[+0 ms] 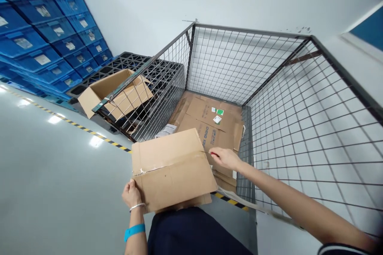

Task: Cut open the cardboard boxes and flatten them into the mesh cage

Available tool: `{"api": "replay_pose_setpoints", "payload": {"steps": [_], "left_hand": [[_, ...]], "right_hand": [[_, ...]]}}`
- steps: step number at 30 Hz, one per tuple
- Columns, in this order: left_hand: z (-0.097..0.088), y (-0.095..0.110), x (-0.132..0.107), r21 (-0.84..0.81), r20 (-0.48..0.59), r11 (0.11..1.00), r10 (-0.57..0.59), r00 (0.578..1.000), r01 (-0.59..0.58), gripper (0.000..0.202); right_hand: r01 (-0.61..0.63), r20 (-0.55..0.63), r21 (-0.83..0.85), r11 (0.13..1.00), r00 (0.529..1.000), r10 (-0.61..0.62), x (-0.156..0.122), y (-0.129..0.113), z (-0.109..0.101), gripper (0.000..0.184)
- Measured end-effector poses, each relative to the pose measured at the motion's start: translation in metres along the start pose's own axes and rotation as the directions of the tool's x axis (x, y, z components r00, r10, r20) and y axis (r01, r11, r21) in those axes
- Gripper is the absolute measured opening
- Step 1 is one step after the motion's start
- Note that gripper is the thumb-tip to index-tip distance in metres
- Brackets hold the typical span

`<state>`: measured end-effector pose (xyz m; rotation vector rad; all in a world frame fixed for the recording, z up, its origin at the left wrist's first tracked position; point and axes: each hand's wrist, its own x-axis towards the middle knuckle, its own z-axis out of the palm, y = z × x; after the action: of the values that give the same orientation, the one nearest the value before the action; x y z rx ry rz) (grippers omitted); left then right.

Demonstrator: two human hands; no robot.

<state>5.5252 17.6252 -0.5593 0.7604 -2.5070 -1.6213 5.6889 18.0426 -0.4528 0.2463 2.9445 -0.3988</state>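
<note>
I hold a flattened cardboard box [172, 169] in front of me at the open side of a wire mesh cage [299, 99]. My left hand [131, 194] grips its lower left corner; that wrist wears a bracelet and a blue band. My right hand [224, 157] pinches the box's right edge. Beyond it, several flattened cartons [209, 121] with small stickers lie on the cage floor.
An open cardboard box [112, 93] sits on a stack of black plastic pallets [134, 63] left of the cage. Blue crates [44, 28] are stacked high at far left. Yellow-black floor tape [77, 126] crosses the grey floor. A white wall stands behind.
</note>
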Motion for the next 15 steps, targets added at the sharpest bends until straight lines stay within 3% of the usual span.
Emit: {"api": "replay_pose_setpoints", "payload": {"steps": [4,9,15], "left_hand": [[-0.01,0.012,-0.001,0.156,0.083,0.986,0.042,0.996,-0.055,0.042],[-0.017,0.032,0.002,0.323,0.264,0.946,-0.052,0.963,-0.037,0.047],[-0.016,0.041,0.001,-0.057,0.41,0.998,0.009,0.912,0.016,0.046]], "right_hand": [[0.157,0.053,0.028,0.987,0.986,-0.158,0.016,-0.036,0.006,0.034],[0.306,0.127,-0.055,0.95,0.946,-0.297,0.048,-0.056,0.013,0.033],[0.329,0.194,-0.129,0.935,0.933,-0.301,0.059,-0.049,0.014,0.033]]}}
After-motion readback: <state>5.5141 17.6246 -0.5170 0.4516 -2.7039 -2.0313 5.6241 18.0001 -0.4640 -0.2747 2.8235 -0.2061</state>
